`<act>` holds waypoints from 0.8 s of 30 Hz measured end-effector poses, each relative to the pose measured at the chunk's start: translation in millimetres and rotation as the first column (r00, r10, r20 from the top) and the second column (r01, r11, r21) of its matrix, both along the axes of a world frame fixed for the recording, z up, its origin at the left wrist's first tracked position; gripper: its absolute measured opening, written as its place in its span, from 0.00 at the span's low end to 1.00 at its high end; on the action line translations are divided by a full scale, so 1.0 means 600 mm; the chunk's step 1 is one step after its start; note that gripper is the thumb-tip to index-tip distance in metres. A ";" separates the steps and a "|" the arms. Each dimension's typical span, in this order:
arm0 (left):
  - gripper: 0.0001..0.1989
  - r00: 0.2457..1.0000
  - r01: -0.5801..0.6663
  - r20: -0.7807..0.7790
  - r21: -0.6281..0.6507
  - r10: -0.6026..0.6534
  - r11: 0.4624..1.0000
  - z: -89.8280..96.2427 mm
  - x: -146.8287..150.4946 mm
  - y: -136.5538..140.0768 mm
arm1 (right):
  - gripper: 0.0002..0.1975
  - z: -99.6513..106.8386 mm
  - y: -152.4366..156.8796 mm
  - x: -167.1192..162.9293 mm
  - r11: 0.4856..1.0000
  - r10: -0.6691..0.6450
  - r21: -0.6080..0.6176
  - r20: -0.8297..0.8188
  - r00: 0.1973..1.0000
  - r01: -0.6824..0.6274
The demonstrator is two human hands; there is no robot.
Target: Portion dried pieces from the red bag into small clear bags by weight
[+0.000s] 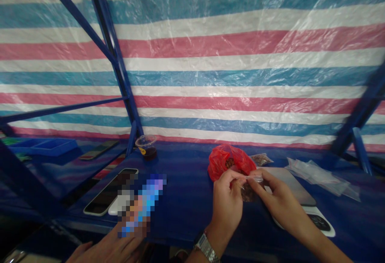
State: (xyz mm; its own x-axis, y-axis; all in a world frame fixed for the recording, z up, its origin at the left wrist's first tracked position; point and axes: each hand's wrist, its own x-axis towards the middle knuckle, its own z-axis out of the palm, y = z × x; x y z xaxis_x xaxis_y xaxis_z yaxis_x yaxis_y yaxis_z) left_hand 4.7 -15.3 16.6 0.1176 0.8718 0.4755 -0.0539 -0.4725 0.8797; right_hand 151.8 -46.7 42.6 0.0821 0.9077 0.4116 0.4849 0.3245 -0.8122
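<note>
My left hand (227, 200), with a metal watch at the wrist, pinches the top edge of a small clear zip bag (248, 192). From the other side my right hand (278, 198) grips the same top edge. Small brown pieces fill the lower part of this bag; their exact kind cannot be made out. Just behind my hands stands an opened red plastic bag (219, 162) with brown grains inside. Partly under my right hand is a white digital scale (326, 222) with a metal weighing plate (296, 184).
Empty zip bags (323, 176) lie at right, and a filled small bag (262, 159) behind the scale. At left are a plastic cup (147, 150) of dark liquid, a phone (110, 192), and another person's hand (112, 243) by a blurred-out screen. Blue posts (116, 54) frame the table.
</note>
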 end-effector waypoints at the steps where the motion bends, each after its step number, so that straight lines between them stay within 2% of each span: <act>1: 0.09 1.000 0.006 0.006 -0.014 -0.006 1.000 -0.001 0.000 0.001 | 0.16 0.001 0.000 0.000 1.000 -0.004 0.003 0.002 1.000 0.004; 8: 0.10 0.998 0.029 0.048 -0.053 -0.027 0.998 0.005 0.002 -0.002 | 0.16 0.001 0.001 0.001 0.999 -0.027 0.017 0.002 1.000 0.027; 20: 0.10 0.999 -0.019 0.038 0.001 0.019 1.000 0.012 0.002 -0.007 | 0.17 -0.004 0.002 0.007 0.998 -0.037 0.050 -0.003 0.999 0.037; 24: 0.10 0.992 -0.064 0.099 -0.085 0.072 0.994 0.010 0.000 -0.001 | 0.20 -0.010 0.004 0.009 0.998 -0.040 0.043 -0.009 0.999 0.041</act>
State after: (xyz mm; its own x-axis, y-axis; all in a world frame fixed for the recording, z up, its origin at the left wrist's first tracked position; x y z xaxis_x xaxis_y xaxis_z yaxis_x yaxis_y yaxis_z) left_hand 4.6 -15.8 22.6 0.0114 0.9125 0.4090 -0.1154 -0.4050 0.9070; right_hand 157.1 -44.2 36.9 0.1219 0.8849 0.4495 0.4922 0.3394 -0.8016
